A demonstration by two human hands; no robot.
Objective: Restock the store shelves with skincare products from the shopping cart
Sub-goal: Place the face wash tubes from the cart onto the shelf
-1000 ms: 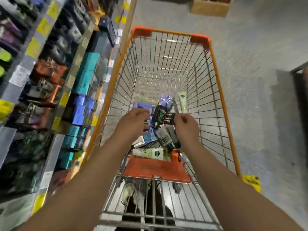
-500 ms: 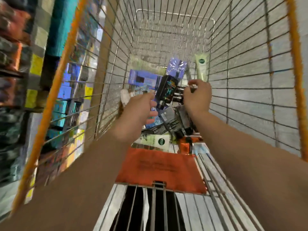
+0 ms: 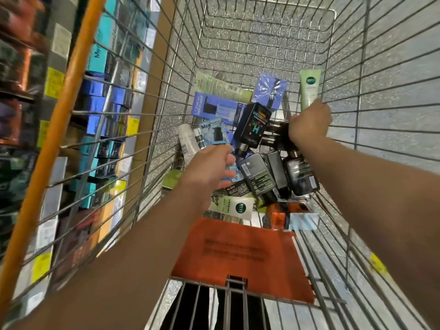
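Note:
Inside the wire shopping cart (image 3: 385,96) lies a pile of skincare products. My left hand (image 3: 209,167) reaches down with loosely curled fingers resting on a light blue Men box (image 3: 213,131). My right hand (image 3: 309,122) is curled round the ends of dark bottles (image 3: 273,129) in the middle of the pile, just below a pale green tube (image 3: 309,88). A black box with a coloured H (image 3: 252,125) lies between my hands. Several dark flat bottles (image 3: 259,177) lie nearer to me. The store shelves (image 3: 104,103) with blue and teal boxes stand left of the cart.
The cart's orange rim (image 3: 59,115) runs along the left. An orange seat flap (image 3: 238,253) lies at the near end. A blue L'Oreal box (image 3: 219,108), a white tube (image 3: 234,207) and a white bottle (image 3: 187,141) also lie in the pile. Grey floor shows on the right.
The view has dropped closer into the cart. My right hand has moved further in toward the green tube with the dark bottles; my left hand has come down onto the light blue box.

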